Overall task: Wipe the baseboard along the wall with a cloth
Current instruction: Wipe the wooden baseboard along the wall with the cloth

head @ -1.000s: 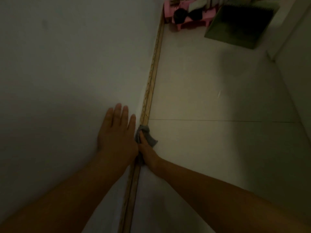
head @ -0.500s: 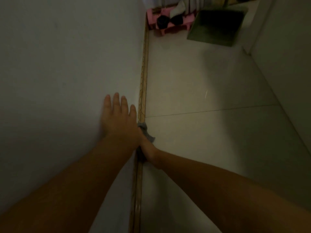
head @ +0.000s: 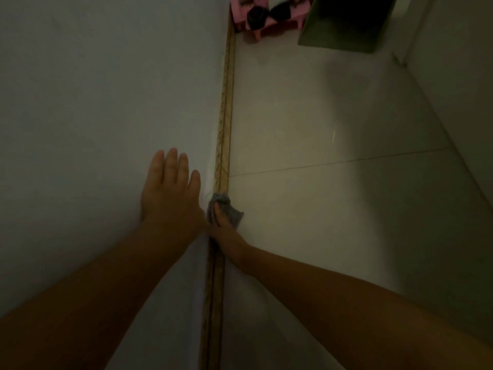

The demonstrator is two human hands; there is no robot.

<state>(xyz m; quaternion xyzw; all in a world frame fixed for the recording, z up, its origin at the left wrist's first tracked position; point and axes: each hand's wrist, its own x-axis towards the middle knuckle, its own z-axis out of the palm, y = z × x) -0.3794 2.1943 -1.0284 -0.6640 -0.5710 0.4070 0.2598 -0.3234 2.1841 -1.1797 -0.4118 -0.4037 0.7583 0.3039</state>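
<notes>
A dim white painted wall [head: 93,89] fills the frame's left; pale glossy tiled floor [head: 320,209] spreads right, a pink plastic rack [head: 266,22] at top.

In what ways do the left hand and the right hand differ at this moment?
The left hand lies flat on the wall with straight fingers; the right hand grips a grey cloth. The left hand holds nothing and sits higher; the right hand presses the cloth at the baseboard. Both arms are bare.
</notes>
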